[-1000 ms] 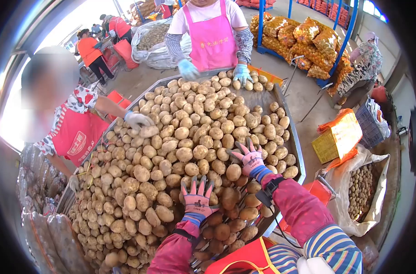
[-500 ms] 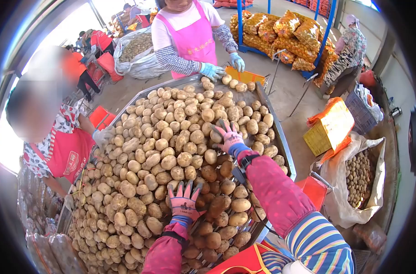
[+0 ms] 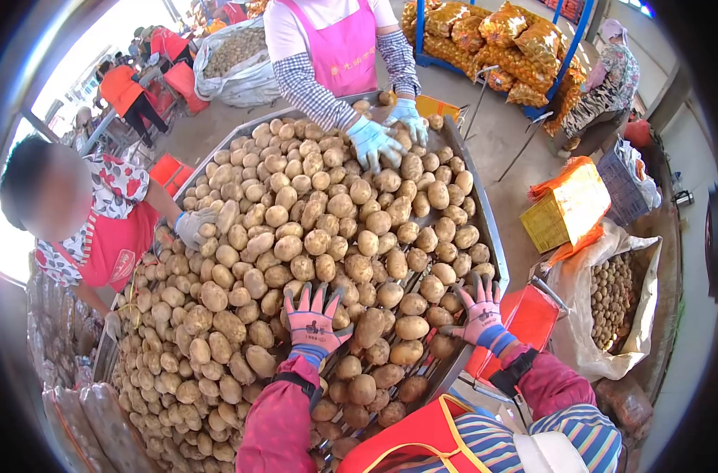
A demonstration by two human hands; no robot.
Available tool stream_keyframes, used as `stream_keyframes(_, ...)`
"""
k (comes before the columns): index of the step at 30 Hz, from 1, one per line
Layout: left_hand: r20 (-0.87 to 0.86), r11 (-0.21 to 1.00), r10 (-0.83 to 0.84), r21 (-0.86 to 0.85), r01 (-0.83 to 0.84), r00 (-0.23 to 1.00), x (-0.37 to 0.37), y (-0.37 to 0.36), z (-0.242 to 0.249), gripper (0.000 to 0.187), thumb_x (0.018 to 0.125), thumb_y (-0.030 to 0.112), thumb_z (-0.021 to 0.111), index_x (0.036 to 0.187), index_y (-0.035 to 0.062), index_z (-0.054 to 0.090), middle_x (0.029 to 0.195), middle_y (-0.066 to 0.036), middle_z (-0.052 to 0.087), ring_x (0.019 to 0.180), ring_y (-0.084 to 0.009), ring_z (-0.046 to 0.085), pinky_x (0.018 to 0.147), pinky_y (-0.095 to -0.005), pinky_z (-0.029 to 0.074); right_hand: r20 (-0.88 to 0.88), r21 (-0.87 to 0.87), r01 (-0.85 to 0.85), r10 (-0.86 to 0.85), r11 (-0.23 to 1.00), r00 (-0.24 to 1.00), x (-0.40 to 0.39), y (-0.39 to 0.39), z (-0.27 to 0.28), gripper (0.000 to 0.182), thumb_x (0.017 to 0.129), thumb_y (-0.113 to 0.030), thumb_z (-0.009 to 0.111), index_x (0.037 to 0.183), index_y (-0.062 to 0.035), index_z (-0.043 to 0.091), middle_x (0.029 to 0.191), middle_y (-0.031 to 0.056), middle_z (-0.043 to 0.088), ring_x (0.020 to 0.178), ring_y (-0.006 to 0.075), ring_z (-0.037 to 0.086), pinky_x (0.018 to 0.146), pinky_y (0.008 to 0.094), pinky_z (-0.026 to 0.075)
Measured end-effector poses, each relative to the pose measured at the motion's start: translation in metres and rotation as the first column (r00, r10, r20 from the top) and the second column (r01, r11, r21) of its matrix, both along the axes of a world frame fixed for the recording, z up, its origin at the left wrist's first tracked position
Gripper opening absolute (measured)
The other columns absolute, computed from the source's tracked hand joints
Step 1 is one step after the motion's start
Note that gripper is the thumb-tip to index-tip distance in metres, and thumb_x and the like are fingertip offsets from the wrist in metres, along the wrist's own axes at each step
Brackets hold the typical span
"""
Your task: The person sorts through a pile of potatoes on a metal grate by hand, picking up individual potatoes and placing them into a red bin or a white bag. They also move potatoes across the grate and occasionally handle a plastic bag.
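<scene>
Holding potatoes (image 3: pixel 288 247), the tray (image 3: pixel 493 232) lies before left grip (image 3: pixel 313 325) and right grip (image 3: pixel 482 318), both spread.

Brown potatoes (image 3: pixel 390 294) blanket a tabletop (image 3: pixel 452 140) edged along its right side by a metal rim (image 3: pixel 486 211), piled thickest well apart from that rim. Just beside it, the layer thins, and the grey surface shows through gaps between potatoes, many with dark, soil-like patches.

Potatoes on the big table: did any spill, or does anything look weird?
Nothing looks spilled: the potatoes are heaped on the table, and I see none on the open floor to its right. One messy bit: an orange cloth hangs crookedly over the yellow crate, though it could be meant that way.
</scene>
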State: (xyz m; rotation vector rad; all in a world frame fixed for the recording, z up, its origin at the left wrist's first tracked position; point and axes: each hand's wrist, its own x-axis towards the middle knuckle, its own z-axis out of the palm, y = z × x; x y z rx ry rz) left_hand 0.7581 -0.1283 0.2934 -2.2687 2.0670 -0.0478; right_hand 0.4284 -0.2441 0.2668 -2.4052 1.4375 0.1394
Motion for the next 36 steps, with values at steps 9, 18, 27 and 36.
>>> stream_keyframes(9, -0.008, 0.999, 0.028, 0.032, -0.027, 1.000, 0.000, -0.001, -0.003, 0.082, 0.064, 0.064, 0.064, 0.132, 0.0214, 0.050, 0.137, -0.008, 0.043, 0.130, -0.0310, 0.034, 0.108, -0.0598, 0.007, -0.087, -0.077, 0.008, -0.015, 0.997, 0.996, 0.055, -0.032, -0.009, 0.108, 0.061, -0.077, 0.060, 0.146, -0.0163, 0.027, 0.146, 0.0339, 0.015, 0.136, 0.0505, 0.010, 0.108, 0.0635, 0.006)
stream_keyframes(18, 0.015, 0.998, 0.050, 0.041, -0.050, 0.999, -0.004, -0.010, 0.000, 0.082, 0.065, 0.066, 0.063, 0.133, 0.0227, 0.048, 0.139, -0.008, 0.043, 0.131, -0.0310, 0.033, 0.108, -0.0594, 0.007, -0.066, 0.026, 0.232, -0.230, 0.972, 0.971, 0.147, -0.144, -0.016, 0.112, 0.068, -0.069, 0.062, 0.149, -0.0128, 0.009, 0.153, 0.0199, 0.008, 0.139, 0.0454, 0.008, 0.107, 0.0660, 0.009)
stream_keyframes(27, -0.014, 0.997, 0.055, -0.055, -0.055, 0.998, -0.005, -0.008, -0.001, 0.082, 0.062, 0.062, 0.068, 0.132, 0.0229, 0.048, 0.134, -0.009, 0.047, 0.129, -0.0305, 0.036, 0.107, -0.0588, 0.011, 0.141, -0.041, -0.140, 0.145, 0.989, 0.979, 0.104, -0.125, -0.042, 0.079, 0.084, -0.052, 0.053, 0.146, -0.0143, 0.021, 0.152, 0.0147, 0.020, 0.138, 0.0382, 0.020, 0.111, 0.0574, 0.012)
stream_keyframes(36, -0.304, 0.993, 0.119, 0.013, -0.121, 0.945, -0.052, 0.060, 0.012, 0.084, 0.066, 0.063, 0.065, 0.138, 0.0259, 0.042, 0.148, -0.016, 0.029, 0.135, -0.0403, 0.024, 0.108, -0.0631, 0.005, 0.096, -0.010, -0.400, 0.399, 0.917, 0.912, 0.007, 0.074, 0.001, 0.090, 0.060, -0.059, 0.072, 0.138, -0.0274, 0.039, 0.148, 0.0161, 0.024, 0.137, 0.0462, 0.015, 0.107, 0.0650, 0.007)
